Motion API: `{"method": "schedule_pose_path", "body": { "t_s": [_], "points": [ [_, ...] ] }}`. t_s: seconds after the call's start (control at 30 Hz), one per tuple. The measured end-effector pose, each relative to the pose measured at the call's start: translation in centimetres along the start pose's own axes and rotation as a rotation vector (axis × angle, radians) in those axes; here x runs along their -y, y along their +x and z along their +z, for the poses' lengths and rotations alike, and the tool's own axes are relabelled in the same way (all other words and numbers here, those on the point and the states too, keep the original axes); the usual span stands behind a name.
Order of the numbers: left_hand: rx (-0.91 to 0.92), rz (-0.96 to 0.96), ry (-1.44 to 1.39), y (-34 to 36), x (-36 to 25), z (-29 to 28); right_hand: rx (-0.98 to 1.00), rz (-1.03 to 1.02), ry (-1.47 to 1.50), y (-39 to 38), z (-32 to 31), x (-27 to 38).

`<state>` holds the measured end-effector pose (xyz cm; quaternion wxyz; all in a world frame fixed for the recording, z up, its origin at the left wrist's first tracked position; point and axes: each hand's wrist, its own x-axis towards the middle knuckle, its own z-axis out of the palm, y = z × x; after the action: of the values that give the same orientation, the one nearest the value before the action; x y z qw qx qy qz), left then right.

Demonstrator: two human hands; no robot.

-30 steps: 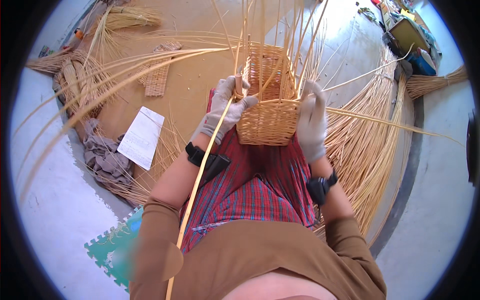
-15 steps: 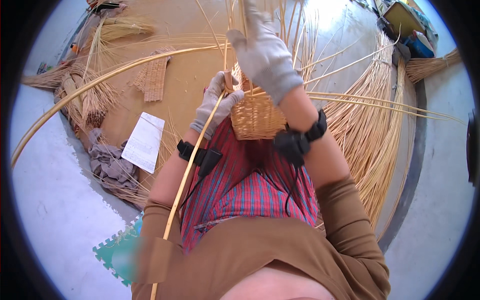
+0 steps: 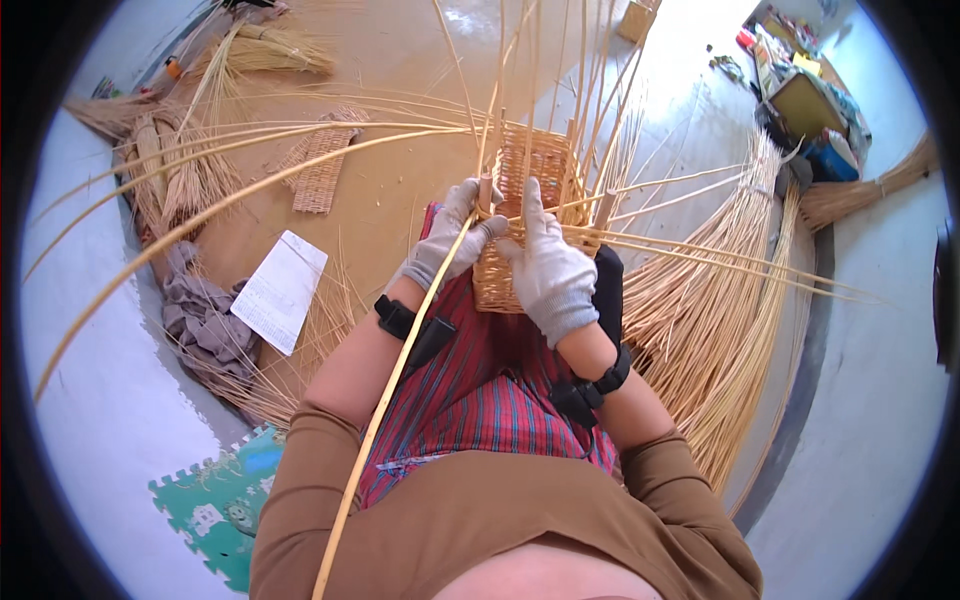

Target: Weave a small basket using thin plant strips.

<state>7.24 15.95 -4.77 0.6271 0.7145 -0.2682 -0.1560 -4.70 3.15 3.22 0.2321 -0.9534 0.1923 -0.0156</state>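
Observation:
A small, partly woven wicker basket (image 3: 497,285) sits over my lap, its long upright rods (image 3: 536,90) standing out of it. My left hand (image 3: 450,236), in a pale glove, is closed round the basket's near left corner by a short thick peg (image 3: 486,192). A long peeled rod (image 3: 392,375) runs from this corner down past my left forearm. My gloved right hand (image 3: 550,262) grips the near wall, thumb near the rim and index finger stretched up along a rod. Its other fingertips are hidden.
Thick rods (image 3: 225,195) stick out far to the left and thinner ones (image 3: 735,255) to the right. A large bundle of rods (image 3: 700,340) lies on the right. On the left are a woven panel (image 3: 322,170), a paper sheet (image 3: 283,290), grey cloth (image 3: 205,320) and a green foam mat (image 3: 212,535).
My right hand has come down from among the upright rods to the basket's near wall. My left hand stays at the corner. More of the basket's inside shows now.

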Motion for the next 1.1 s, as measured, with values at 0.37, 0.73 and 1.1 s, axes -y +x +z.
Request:
{"method": "schedule_pose_path", "body": {
  "t_s": [0.37, 0.73, 1.1],
  "points": [
    [-0.074, -0.07, 0.004, -0.7, -1.6, 0.5, -0.352, -0.381, 1.172, 7.3, -2.6, -1.3],
    [-0.373, 0.066, 0.025, -5.7, -3.7, 4.7, -0.612, 0.185, 1.388, -4.3, -2.3, -13.4],
    [0.116, -0.342, 0.075, 0.4, -7.3, 7.9, -0.621, -0.585, 0.441, 7.0, -9.2, -5.8]
  ]
}}
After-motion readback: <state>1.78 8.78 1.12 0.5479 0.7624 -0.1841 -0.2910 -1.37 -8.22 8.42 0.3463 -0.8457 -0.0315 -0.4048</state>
